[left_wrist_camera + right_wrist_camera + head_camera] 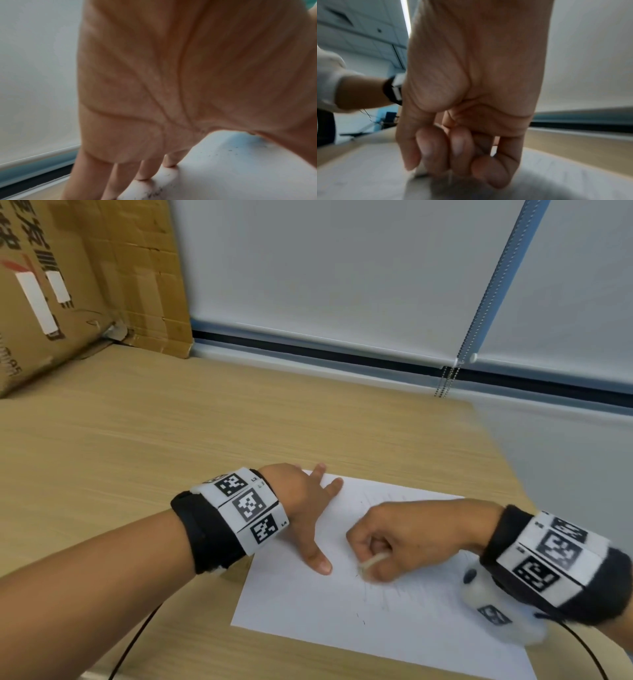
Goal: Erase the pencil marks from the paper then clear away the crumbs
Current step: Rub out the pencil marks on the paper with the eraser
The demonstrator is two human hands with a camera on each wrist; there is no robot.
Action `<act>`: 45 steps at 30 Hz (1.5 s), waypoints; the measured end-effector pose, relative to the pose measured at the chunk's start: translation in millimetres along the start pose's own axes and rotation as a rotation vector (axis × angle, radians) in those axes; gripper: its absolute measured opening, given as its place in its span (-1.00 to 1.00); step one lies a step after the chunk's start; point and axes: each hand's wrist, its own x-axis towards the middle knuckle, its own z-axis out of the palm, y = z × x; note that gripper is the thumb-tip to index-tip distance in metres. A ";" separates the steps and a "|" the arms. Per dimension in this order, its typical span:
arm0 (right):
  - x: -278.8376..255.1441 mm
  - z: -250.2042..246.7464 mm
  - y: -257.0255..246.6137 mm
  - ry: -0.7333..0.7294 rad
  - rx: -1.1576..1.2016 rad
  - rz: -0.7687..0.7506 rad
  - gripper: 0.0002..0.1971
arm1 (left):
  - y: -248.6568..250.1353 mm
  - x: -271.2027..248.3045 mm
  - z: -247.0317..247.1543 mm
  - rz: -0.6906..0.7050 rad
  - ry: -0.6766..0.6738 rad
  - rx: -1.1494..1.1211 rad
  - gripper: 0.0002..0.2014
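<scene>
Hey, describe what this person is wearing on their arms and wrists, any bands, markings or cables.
Both forearms are bare. Each wrist carries a black strap wrapped by a white band printed with square black-and-white coded markers. The right wrist band matches it, with a fuzzy white camera pod beneath it carrying its own marker. A thin black cable runs from each wrist. A white sleeve shows at the left upper arm.

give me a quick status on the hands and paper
Left hand flat, pinning paper. Right hand gripping eraser, rubbing. Faint pencil marks remain. Nothing in the way.
</scene>
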 end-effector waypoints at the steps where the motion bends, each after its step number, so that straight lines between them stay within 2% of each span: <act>1: -1.0 0.1 -2.2 -0.015 0.017 0.001 -0.80 | 0.0 0.3 0.1 -0.002 -0.001 0.001 0.38; 5: 1.3 -8.6 2.1 0.148 -0.012 0.043 -0.79 | -0.8 2.5 1.2 -0.002 -0.004 -0.003 0.39; 9: -1.9 10.0 -16.8 -0.065 0.038 -0.044 -0.83 | -0.2 2.9 0.6 -0.009 -0.009 -0.008 0.40; 10: -1.9 8.8 -19.0 -0.081 0.057 -0.044 -0.83 | -0.1 3.2 0.5 -0.008 -0.011 -0.010 0.40; 14: 0.5 -2.7 -12.2 0.026 0.087 0.008 -0.86 | -0.4 3.9 1.3 -0.002 -0.001 -0.008 0.40; 18: -3.1 8.2 -23.6 -0.082 0.092 -0.026 -0.91 | 0.5 1.5 1.0 -0.001 0.006 -0.008 0.39; 22: -3.5 -5.1 -13.2 0.047 0.104 0.048 -0.86 | 0.2 2.5 1.8 -0.001 0.013 -0.009 0.40; 27: -7.4 5.6 -24.6 -0.066 0.094 -0.010 -0.85 | -0.9 2.3 1.9 0.000 0.007 -0.020 0.41; 31: -8.4 2.5 -18.7 0.014 0.104 0.012 -0.72 | -0.1 3.4 1.2 0.000 0.005 -0.015 0.40; 35: -10.3 6.7 -24.5 -0.044 0.081 -0.010 -0.78 | -0.3 2.5 1.1 0.000 0.000 -0.013 0.40; 39: -7.5 -3.1 -10.9 0.038 0.060 0.049 -0.75 | -0.8 3.8 2.0 -0.001 0.007 -0.015 0.40; 43: -5.6 -3.6 -18.1 -0.073 0.057 0.026 -0.85 | -1.6 2.6 3.1 0.007 0.022 -0.016 0.40; 45: -0.3 -15.8 -7.8 0.018 0.032 0.078 -0.86 | -2.4 2.9 3.1 0.006 0.027 -0.015 0.39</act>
